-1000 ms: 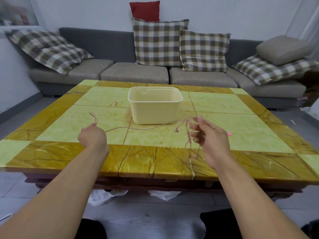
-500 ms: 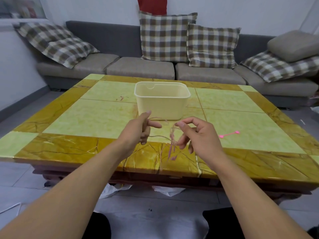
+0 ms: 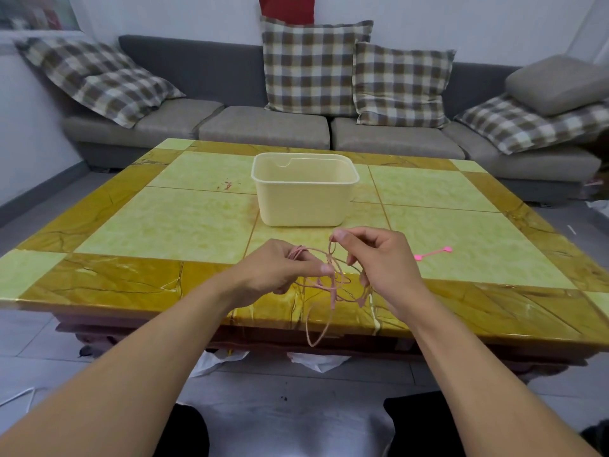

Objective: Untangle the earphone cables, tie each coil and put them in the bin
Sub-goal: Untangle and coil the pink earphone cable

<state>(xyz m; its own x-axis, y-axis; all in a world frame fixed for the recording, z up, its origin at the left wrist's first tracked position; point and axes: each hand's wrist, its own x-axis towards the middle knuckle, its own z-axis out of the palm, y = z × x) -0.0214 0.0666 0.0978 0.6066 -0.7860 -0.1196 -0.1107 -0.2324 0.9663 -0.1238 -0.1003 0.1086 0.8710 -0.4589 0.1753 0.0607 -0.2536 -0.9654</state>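
Observation:
A thin pink earphone cable (image 3: 329, 285) hangs in loose loops between my two hands, above the near edge of the table (image 3: 131, 285). My left hand (image 3: 280, 268) grips a bundle of loops, thumb pointing right. My right hand (image 3: 379, 258) pinches a strand between thumb and forefinger, held a little higher. One long loop dangles below the table edge. A cream plastic bin (image 3: 303, 202) stands open just beyond the hands; nothing shows inside it. A pink cable tie (image 3: 433, 253) lies on the table to the right of my right hand.
The table has green tiles and a yellow marble border. A grey sofa (image 3: 263, 127) with checked cushions runs behind it. White bags (image 3: 316, 361) lie on the floor under the near table edge.
My hands came together from wide apart and gathered the cable into loops near the table's front edge. The stretched cable is now bunched between them, with a loop hanging lower.

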